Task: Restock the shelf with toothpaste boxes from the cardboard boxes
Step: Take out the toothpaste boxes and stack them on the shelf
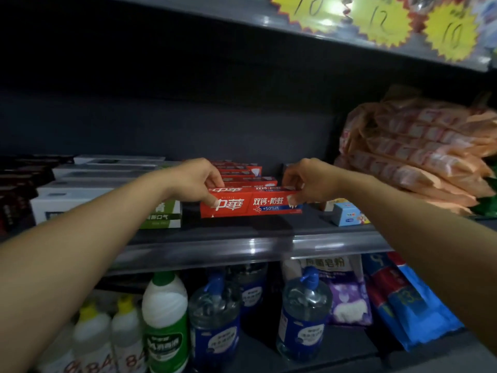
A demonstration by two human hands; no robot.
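Observation:
A red toothpaste box (258,204) lies lengthwise near the front of the middle shelf (242,246). My left hand (195,181) grips its left end, thumb on the front face. My right hand (309,181) pinches its right end. Behind it a row of several more red toothpaste boxes (242,173) runs back into the dark shelf. No cardboard box is in view.
White and green toothpaste boxes (107,195) fill the shelf to the left, dark boxes (16,189) beyond them. A small blue box (347,214) and stacked orange packets (419,152) sit to the right. Bottles (212,319) and bags stand on the shelf below. Yellow price tags (387,20) hang above.

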